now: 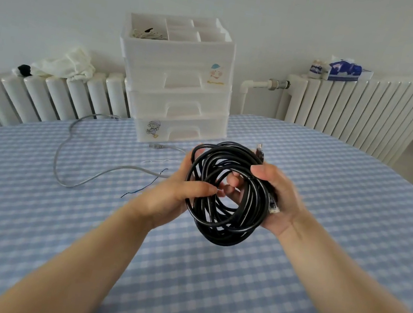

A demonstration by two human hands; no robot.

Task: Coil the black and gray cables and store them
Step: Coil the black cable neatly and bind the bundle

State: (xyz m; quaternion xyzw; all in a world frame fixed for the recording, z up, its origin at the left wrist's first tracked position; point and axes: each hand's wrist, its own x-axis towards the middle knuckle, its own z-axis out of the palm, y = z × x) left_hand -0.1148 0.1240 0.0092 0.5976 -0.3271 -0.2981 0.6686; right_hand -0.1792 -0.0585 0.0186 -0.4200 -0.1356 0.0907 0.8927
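- Head view: a long glossy black cable [226,194], wound into a loose multi-turn coil, is held in the air above the table with the blue-and-white checked cloth [234,282], between both hands.
- Left hand [181,190]: fingers curled behind the coil's left side, thumb laid across the front strands; it grips the bundle.
- Right hand [272,194]: palm cups the coil's right side, thumb pressed over the top strands, fingertips showing through the middle. One clear plug lies against this palm; the other plug stands up at the coil's far rim.
- Thin pale gray cable [69,161]: uncoiled, sprawled in a wide loop on the cloth to the left, well apart from the hands, one plug near the drawer unit.
- A short thin dark wire [146,187] and a short white one [160,161] lie on the cloth just beyond the left hand; they look like ties, but that is a guess.
- White plastic stacked drawer unit [180,92] stands at the table's far edge, its top tray open and divided.
- Step judged: black cable coiled, not yet secured or stored; gray cable untouched.
- Next move likely calls for one hand keeping the turns pinched together while the other frees itself to bind or carry the coil.
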